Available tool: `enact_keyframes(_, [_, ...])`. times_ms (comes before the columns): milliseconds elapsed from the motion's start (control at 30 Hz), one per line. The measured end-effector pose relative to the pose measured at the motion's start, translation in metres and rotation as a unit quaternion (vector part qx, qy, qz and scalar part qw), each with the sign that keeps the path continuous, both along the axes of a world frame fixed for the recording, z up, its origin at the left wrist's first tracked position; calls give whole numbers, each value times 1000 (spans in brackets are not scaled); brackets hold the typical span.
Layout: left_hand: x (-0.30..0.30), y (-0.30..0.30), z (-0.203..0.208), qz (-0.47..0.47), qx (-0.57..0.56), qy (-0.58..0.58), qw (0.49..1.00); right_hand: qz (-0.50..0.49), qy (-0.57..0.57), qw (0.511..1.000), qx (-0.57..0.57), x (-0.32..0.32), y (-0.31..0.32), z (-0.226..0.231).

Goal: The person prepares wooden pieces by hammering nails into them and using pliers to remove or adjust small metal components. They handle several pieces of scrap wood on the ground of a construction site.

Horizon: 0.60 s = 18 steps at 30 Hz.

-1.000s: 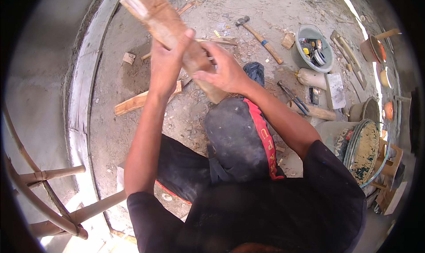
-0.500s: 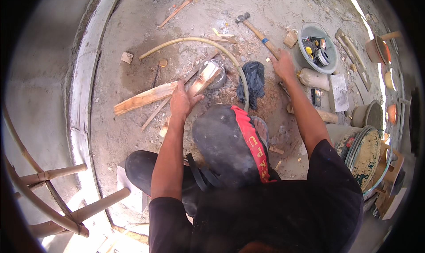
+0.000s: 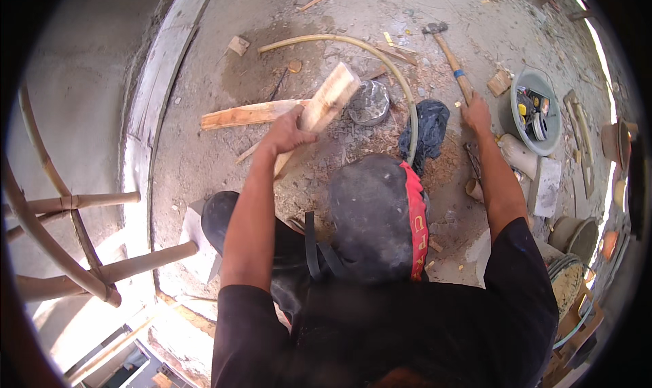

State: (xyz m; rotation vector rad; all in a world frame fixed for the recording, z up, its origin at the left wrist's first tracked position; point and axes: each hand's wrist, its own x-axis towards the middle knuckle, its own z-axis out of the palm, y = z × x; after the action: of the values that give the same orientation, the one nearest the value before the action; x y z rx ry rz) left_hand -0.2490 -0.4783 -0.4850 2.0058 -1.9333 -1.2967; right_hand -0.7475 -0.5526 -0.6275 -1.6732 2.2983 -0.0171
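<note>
My left hand (image 3: 291, 131) is closed round a squared block of pale wood (image 3: 329, 101), which slants up and away with its far end raised beside a round metal tin (image 3: 369, 102). Under that wrist and block lies a longer wooden plank (image 3: 244, 115) on the ground. Over to the right, my right hand (image 3: 477, 114) grips the lower end of a hammer's (image 3: 448, 54) wooden handle. A blue band circles the handle, and the dark head points away from me, low over the ground or resting on it; which, I cannot tell.
A curved hose-like strip (image 3: 401, 75) arcs round the tin. Near it lies a crumpled black plastic bag (image 3: 428, 126). A bucket of tools (image 3: 558, 126) stands right of my right hand, beside a pale block (image 3: 545, 186). Bamboo poles (image 3: 81, 201) stand at left.
The wooden block has been lifted and tilted clear of the tin, which shows more fully now. The whole view has shifted, and the hammer stays in my right hand.
</note>
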Motion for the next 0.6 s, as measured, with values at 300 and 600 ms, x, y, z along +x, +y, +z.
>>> enact_keyframes(300, [135, -2, 58, 66, 121, 135, 981, 7, -74, 996, 52, 6, -54, -6])
enact_keyframes(600, [130, 134, -139, 281, -292, -272, 873, -124, -603, 787, -49, 117, 40, 146])
